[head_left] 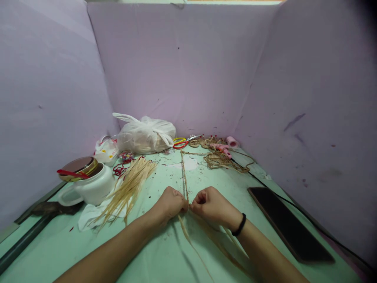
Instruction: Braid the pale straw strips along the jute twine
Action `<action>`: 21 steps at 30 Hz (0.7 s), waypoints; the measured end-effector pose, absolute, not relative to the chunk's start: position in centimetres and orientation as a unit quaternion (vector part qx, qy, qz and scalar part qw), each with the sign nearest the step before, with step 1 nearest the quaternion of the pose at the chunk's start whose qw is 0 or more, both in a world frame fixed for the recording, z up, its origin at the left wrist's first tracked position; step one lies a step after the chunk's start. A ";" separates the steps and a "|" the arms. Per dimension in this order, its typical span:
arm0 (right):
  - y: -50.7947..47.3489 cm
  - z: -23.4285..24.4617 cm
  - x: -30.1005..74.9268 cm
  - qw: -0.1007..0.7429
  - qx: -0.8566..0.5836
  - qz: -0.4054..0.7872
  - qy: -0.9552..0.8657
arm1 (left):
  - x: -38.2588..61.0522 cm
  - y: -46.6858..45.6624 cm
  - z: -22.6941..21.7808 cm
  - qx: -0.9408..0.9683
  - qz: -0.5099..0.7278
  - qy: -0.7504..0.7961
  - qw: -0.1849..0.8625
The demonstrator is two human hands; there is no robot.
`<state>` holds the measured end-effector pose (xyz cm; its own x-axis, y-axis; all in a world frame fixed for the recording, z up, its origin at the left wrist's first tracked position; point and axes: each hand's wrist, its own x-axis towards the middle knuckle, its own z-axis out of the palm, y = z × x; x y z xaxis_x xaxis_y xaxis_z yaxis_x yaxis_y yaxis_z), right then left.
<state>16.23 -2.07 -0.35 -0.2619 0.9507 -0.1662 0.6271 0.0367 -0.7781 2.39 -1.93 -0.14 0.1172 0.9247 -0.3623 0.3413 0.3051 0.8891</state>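
Both hands meet near the middle of the green table, at the near end of a thin braided cord point(184, 177). My left hand point(173, 202) is closed, its fingers pinching pale straw-like strands point(188, 236) at the cord's end. Beside it my right hand point(213, 206), with a black band at the wrist, pinches the strands too. Loose ends trail from under both hands toward me. From the hands the cord runs straight away to the back, where it bends right toward a heap of brown twine point(220, 161).
To the left lie a bundle of straw strands point(132, 181), a white mug point(96, 186) with a lid, and a hammer-like tool point(35, 232). Behind are a white plastic bag point(147, 135), scissors point(182, 142) and a pink glue gun point(222, 148). A dark phone-like slab point(290, 224) lies right, beside a black cable.
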 end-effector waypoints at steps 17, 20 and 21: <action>-3.8 0.0 14.5 0.229 -0.490 0.402 -0.739 | 0.7 -2.9 -0.2 0.505 0.332 0.561 0.565; -3.0 0.5 15.1 0.295 -0.504 0.476 -0.657 | 0.5 -2.7 -0.5 0.521 0.336 0.561 0.548; -2.7 0.6 15.2 0.332 -0.514 0.499 -0.613 | 0.5 -2.7 -0.6 0.521 0.337 0.561 0.548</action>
<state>15.20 -2.75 0.61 -0.2505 0.9623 -0.1060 0.2995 -0.0271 -0.9537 0.46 -2.72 -0.61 0.1440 0.9537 -0.2642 0.2160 0.2303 0.9489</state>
